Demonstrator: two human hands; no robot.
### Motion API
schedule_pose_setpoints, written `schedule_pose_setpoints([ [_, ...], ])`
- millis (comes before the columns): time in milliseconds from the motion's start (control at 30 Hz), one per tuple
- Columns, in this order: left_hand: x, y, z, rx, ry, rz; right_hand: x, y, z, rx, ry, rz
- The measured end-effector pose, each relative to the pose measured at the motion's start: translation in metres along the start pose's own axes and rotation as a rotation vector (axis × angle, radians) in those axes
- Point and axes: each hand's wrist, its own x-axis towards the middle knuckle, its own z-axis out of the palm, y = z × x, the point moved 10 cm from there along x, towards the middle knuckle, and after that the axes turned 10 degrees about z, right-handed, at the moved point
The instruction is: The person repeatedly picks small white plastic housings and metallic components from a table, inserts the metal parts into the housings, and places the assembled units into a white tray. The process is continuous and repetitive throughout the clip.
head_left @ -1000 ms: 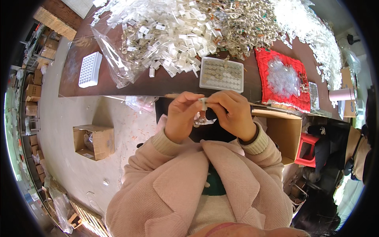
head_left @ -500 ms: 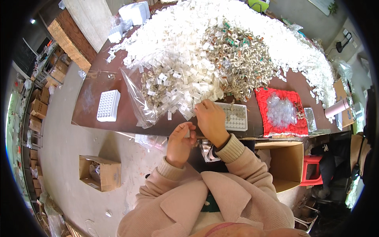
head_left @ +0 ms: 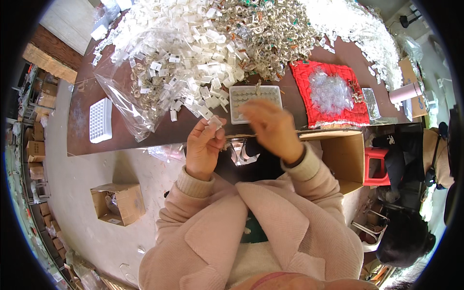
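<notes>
My left hand [head_left: 204, 147] holds a small clear plastic piece [head_left: 213, 123] pinched at its fingertips, just off the near edge of the brown table [head_left: 82, 130]. My right hand [head_left: 268, 126] is blurred with motion and hovers over the near edge of a white compartment tray [head_left: 254, 102]; whether it holds anything cannot be told. Behind the tray lies a big heap of small white plastic pieces [head_left: 193, 43] and a heap of metal parts [head_left: 275, 34].
A clear plastic bag [head_left: 123, 104] spills pieces at the left, beside a second white tray [head_left: 100, 120]. A red cloth [head_left: 333, 94] carries clear bits at the right. A cardboard box [head_left: 118, 203] sits on the floor at the left, another box [head_left: 343, 154] under the table, and another person [head_left: 411, 232] sits at the lower right.
My right hand drew back from the heap toward the tray's near edge. The left hand rose with a clear piece at its fingertips. The view moved closer.
</notes>
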Motion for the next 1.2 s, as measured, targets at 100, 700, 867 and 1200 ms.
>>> schedule_pose_setpoints([
  [100, -0.003, -0.004, -0.004, -0.007, 0.029, -0.008, 0.024, 0.040, -0.026, -0.129, -0.007, 0.039],
  [700, 0.008, 0.006, 0.016, 0.064, 0.017, -0.020, 0.067, 0.033, -0.029, -0.074, -0.139, -0.112],
  [867, 0.012, 0.013, 0.033, 0.070, 0.025, 0.044, 0.043, -0.021, -0.036, -0.087, -0.187, -0.241],
  [1200, -0.003, 0.018, 0.035, 0.033, 0.001, 0.020, 0.006, -0.066, -0.030, -0.216, -0.163, -0.497],
])
